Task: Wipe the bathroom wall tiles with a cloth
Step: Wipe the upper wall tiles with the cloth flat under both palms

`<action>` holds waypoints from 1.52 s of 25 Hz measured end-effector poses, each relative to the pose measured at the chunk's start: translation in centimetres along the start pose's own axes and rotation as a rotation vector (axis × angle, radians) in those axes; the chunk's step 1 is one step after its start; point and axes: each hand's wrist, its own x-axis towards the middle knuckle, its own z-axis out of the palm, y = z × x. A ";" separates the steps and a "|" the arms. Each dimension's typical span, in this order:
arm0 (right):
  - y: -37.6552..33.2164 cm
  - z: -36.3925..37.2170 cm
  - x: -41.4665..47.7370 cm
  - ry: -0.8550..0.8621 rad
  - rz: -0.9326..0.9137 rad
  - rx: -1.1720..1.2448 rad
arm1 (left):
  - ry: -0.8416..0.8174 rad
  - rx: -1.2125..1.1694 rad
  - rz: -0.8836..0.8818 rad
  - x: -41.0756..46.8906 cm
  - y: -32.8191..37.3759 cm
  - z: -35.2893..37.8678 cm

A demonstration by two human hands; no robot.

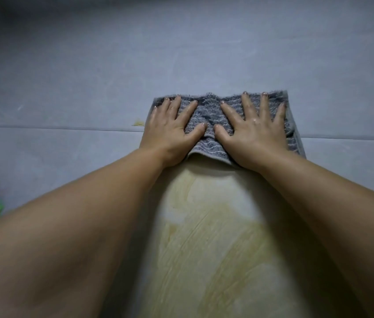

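Two hands, left hand (170, 127) and right hand (254, 129), fingers spread flat, press grey cloth (206, 111) over tile joint (55, 128); yellowish smeared streaks (204, 237) below remain, wiping apparently partway.

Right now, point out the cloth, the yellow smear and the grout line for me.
grey cloth (206, 111): head view, bare pile between the hands.
yellow smear (206, 226): head view, middle of the streaks below the cloth.
grout line (55, 128): head view, stretch left of the cloth.
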 end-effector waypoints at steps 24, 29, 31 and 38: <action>-1.1 -0.1 -1.7 -0.008 0.056 0.006 | 0.002 0.021 0.011 -2.1 -1.2 0.1; -3.3 0.2 -4.0 -0.028 -0.048 0.033 | 0.025 -0.008 -0.101 -5.7 -1.7 0.3; -3.7 0.4 -5.8 -0.040 -0.090 0.035 | 0.023 -0.010 -0.094 -7.3 -1.3 0.6; 2.3 -0.1 -8.6 -0.066 -0.015 -0.059 | 0.013 -0.014 -0.056 -9.3 4.1 1.4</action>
